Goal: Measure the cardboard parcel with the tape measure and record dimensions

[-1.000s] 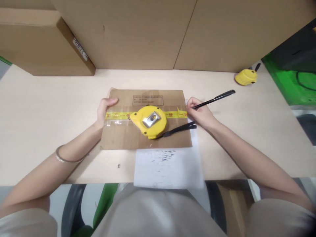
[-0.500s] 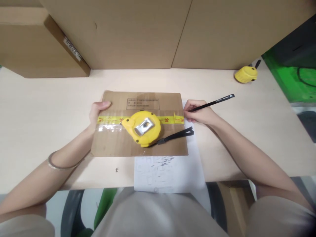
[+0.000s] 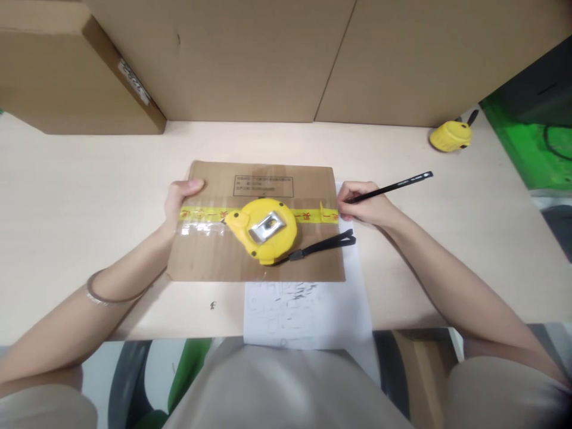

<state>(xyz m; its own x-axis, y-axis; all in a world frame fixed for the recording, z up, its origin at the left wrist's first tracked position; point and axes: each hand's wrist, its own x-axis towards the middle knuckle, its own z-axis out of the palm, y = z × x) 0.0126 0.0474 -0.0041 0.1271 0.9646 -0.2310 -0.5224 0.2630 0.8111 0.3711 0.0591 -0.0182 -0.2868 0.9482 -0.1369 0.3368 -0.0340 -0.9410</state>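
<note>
Pale desk [image 3: 67,196]: left hand [image 3: 177,201] clamps brown cardboard sheet [image 3: 201,262], right hand [image 3: 365,205] pinches black pencil [image 3: 393,187] at its edge; prob. marking, needs sheet steady.

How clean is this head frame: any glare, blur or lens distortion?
Head view: soft light, faint shadows; glint on the tape measure clip; sheen on the cardboard sheet where clear tape runs; writing on the paper too soft to read; table edges bow slightly, wide-lens distortion.

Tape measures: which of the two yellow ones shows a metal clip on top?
The large tape measure, lying on the flat cardboard sheet, shows a silver clip. The small tape measure, far right on the table, shows none.
</note>
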